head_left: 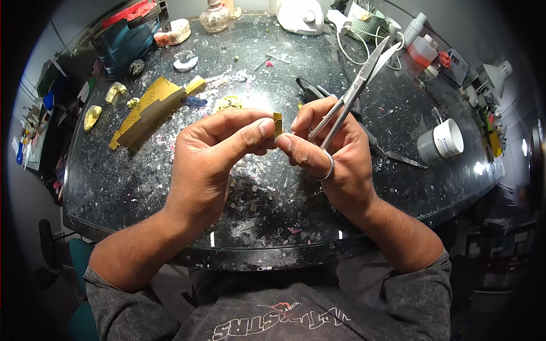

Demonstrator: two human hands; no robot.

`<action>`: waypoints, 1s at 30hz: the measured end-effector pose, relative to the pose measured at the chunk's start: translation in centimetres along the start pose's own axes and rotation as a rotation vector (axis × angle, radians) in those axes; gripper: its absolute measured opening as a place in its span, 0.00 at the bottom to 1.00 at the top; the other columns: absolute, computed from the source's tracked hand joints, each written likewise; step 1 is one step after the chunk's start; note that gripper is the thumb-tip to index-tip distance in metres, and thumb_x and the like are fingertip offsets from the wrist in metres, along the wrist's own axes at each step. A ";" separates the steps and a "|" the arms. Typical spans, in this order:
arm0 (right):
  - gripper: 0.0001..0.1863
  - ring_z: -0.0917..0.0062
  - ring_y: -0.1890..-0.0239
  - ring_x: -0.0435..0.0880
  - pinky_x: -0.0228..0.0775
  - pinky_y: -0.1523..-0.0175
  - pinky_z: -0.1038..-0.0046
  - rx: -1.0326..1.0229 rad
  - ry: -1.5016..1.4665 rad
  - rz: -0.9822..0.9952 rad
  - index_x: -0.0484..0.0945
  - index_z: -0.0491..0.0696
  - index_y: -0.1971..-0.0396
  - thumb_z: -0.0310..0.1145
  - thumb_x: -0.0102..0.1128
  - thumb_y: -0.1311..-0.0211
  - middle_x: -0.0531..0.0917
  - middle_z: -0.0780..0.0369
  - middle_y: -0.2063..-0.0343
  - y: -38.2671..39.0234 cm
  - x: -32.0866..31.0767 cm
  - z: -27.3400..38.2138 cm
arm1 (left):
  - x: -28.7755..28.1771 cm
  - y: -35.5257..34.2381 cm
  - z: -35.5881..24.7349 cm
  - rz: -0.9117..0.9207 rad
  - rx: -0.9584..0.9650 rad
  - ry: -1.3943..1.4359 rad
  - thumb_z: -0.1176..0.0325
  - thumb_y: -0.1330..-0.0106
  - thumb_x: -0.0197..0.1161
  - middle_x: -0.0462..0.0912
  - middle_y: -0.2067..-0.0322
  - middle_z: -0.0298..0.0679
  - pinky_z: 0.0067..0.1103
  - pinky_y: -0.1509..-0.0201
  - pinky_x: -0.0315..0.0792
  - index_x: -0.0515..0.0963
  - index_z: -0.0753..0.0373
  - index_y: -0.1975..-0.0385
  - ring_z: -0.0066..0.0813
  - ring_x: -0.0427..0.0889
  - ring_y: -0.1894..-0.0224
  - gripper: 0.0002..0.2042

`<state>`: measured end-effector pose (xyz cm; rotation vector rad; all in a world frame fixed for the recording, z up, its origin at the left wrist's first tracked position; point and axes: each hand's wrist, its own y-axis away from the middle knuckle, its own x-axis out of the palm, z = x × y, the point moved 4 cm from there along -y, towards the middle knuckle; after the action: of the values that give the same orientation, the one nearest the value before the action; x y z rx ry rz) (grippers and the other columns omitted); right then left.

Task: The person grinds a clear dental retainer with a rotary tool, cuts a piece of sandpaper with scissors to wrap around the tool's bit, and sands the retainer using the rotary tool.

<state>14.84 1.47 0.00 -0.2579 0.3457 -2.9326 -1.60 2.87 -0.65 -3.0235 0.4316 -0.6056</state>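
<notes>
Between the thumb and fingers of my left hand is a small folded strip of yellow-brown sandpaper, held upright. My right hand carries a pair of metal scissors, with the thumb through one ring and the slightly parted blades pointing up and away to the right. The tip of the right thumb is at the strip's lower edge; whether it presses on it, I cannot tell. Left of my hands lies a larger cut piece of sandpaper, curled and jagged. A yellowish dental piece sits just beyond my left fingers.
White dust and scraps cover the dark table. Yellowish dental casts lie at left, near a blue machine. A black handpiece rests behind my right hand. A metal spatula and a white-lidded jar are at right.
</notes>
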 end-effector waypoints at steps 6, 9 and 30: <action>0.13 0.87 0.69 0.78 0.70 0.65 0.84 0.007 -0.029 -0.023 0.72 0.45 0.62 0.27 0.69 0.43 0.78 0.68 0.72 -0.2 -0.3 -0.3 | 0.0 0.0 0.2 0.001 0.001 -0.006 0.71 0.36 0.66 0.85 0.67 0.39 0.19 0.56 0.73 0.82 0.69 0.59 0.21 0.80 0.65 0.10; 0.13 0.87 0.70 0.78 0.70 0.65 0.84 0.032 -0.059 -0.013 0.73 0.45 0.63 0.27 0.70 0.43 0.78 0.67 0.72 -0.2 -0.3 -0.5 | -0.1 0.0 0.3 0.033 0.001 -0.003 0.72 0.37 0.66 0.85 0.65 0.40 0.19 0.55 0.73 0.82 0.70 0.58 0.22 0.81 0.64 0.11; 0.36 0.83 0.71 0.77 0.69 0.68 0.80 0.333 1.108 -0.403 0.61 0.46 0.50 0.37 0.76 0.53 0.78 0.65 0.71 -7.4 -18.3 5.3 | -1.6 -1.9 -0.3 0.058 0.060 -0.093 0.75 0.41 0.66 0.82 0.63 0.35 0.19 0.53 0.71 0.78 0.65 0.59 0.21 0.79 0.60 0.11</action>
<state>32.40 11.01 4.18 1.5208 -0.1028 -3.1110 -2.66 5.16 -0.83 -2.9561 0.4862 -0.4636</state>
